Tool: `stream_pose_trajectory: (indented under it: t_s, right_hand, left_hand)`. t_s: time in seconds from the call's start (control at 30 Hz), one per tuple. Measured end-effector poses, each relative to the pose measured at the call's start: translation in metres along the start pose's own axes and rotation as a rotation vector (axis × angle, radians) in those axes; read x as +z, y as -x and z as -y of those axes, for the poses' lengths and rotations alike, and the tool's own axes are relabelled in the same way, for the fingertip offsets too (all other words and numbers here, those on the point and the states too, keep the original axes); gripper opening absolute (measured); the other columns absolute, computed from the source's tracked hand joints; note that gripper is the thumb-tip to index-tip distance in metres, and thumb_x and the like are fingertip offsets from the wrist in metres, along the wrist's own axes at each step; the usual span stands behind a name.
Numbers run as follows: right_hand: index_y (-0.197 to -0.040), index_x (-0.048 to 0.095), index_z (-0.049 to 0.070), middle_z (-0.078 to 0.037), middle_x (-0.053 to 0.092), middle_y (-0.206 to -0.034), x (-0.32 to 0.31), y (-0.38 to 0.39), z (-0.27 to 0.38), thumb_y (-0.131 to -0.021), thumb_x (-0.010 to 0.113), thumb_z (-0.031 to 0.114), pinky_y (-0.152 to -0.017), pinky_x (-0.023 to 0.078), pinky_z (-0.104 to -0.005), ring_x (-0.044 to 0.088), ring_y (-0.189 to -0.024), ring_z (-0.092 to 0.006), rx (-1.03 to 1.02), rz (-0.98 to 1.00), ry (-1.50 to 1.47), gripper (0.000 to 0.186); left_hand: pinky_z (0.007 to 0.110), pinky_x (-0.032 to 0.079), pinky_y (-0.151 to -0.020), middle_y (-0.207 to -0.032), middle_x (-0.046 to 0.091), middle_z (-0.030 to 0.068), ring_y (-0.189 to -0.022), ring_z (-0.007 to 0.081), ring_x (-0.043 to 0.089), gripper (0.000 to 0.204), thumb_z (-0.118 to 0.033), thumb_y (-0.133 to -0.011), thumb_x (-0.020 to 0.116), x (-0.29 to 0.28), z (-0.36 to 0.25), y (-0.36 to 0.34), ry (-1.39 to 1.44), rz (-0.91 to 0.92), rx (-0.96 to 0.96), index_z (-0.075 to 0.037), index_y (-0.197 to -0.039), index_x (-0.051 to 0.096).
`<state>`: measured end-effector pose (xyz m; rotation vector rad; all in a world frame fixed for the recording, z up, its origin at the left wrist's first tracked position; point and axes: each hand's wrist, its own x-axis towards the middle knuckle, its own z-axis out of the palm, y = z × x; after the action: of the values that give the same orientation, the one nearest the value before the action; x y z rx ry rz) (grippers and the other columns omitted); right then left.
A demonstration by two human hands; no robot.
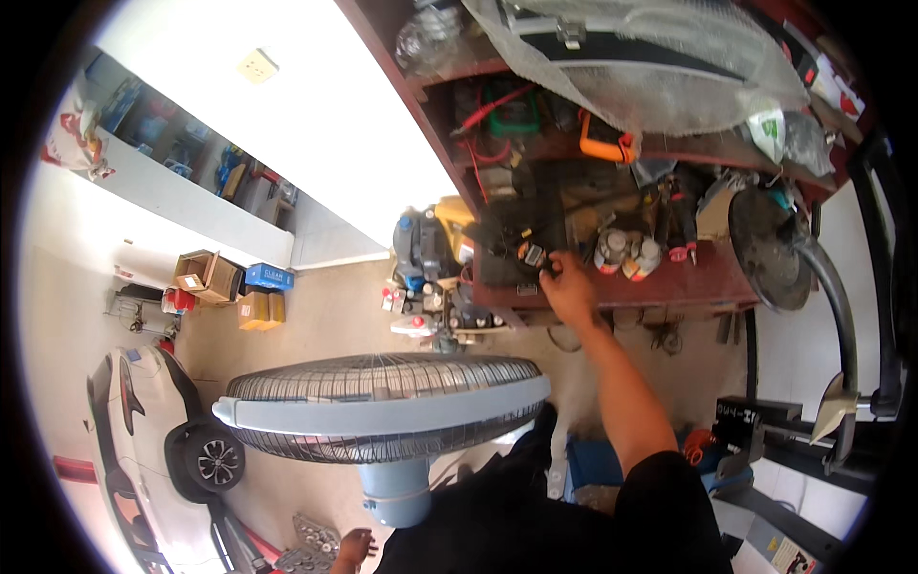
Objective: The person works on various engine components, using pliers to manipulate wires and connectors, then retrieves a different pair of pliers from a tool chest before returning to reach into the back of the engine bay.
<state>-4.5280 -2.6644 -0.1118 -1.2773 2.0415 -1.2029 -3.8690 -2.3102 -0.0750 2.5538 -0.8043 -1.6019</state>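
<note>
My right hand (568,285) reaches up to the front of a dark red wooden shelf (688,287). Its fingertips close on a small round black and orange part (532,254) at the shelf edge. Beside the hand stand several small white and red bottles (626,254) and a black box (502,258). My left hand does not show; a skin-coloured shape (354,549) at the lower edge cannot be told as hand or foot. A big blue-grey floor fan (382,407) stands just left of my arm.
The shelves above hold tangled wires, tools, an orange-cased meter (606,143) and a bubble-wrapped case (650,57). A black fan (770,251) leans at the right. Cardboard boxes (215,279) sit on the floor; a white car (153,450) is at lower left.
</note>
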Motion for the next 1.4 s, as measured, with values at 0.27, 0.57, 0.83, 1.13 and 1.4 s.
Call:
stream_pose_trajectory:
  t_s: [0.27, 0.57, 0.83, 1.13, 1.4]
  right_hand:
    - [-0.105, 0.061, 0.004, -0.012, 0.064, -0.095, -0.006, -0.006, -0.009, -0.083, 0.065, 0.021, -0.075, 0.051, -0.0378, 0.064, -0.082, -0.0267, 0.017, -0.088, -0.217, 0.028]
    - [-0.107, 0.061, 0.008, -0.013, 0.066, -0.092, -0.048, 0.045, -0.082, -0.08, 0.063, 0.02, -0.078, 0.05, -0.0404, 0.064, -0.088, -0.0317, 0.364, -0.455, 0.006, 0.029]
    - [-0.141, 0.038, 0.024, -0.016, 0.064, -0.108, -0.027, 0.003, -0.06, -0.088, 0.053, 0.028, -0.08, 0.051, -0.0495, 0.063, -0.097, -0.036, 0.226, -0.069, 0.274, 0.056]
    - [-0.143, 0.036, 0.029, -0.015, 0.067, -0.097, -0.032, 0.016, -0.081, -0.088, 0.051, 0.025, -0.079, 0.05, -0.0498, 0.065, -0.088, -0.0374, 0.27, -0.095, 0.498, 0.057]
    - [-0.121, 0.057, 0.011, -0.02, 0.067, -0.099, -0.061, 0.04, -0.103, -0.084, 0.056, 0.022, -0.081, 0.051, -0.0473, 0.065, -0.093, -0.0377, 0.373, -0.273, 0.281, 0.039]
  left_hand:
    - [0.035, 0.055, -0.078, -0.098, 0.07, 0.0133, -0.088, 0.021, 0.068, 0.029, -0.023, -0.09, 0.056, -0.023, 0.062, -0.019, -0.332, -0.001, 0.12, -0.001, -0.106, 0.066]
    - [0.039, 0.055, -0.075, -0.1, 0.067, 0.015, -0.088, 0.0263, 0.067, 0.029, -0.022, -0.092, 0.053, -0.019, 0.038, -0.002, -0.309, 0.07, 0.117, -0.005, -0.113, 0.062]
    - [0.041, 0.053, -0.075, -0.106, 0.065, 0.016, -0.092, 0.0306, 0.065, 0.032, -0.023, -0.092, 0.052, -0.023, 0.001, 0.007, -0.228, 0.03, 0.112, -0.007, -0.119, 0.058]
    - [0.043, 0.052, -0.076, -0.107, 0.065, 0.016, -0.092, 0.0305, 0.063, 0.033, -0.022, -0.093, 0.049, -0.012, -0.023, 0.037, -0.612, 0.052, 0.373, -0.004, -0.119, 0.057]
    - [0.042, 0.053, -0.075, -0.106, 0.065, 0.0161, -0.09, 0.0301, 0.064, 0.032, -0.022, -0.093, 0.049, -0.006, -0.02, 0.033, -0.505, 0.053, 0.234, -0.004, -0.119, 0.057]
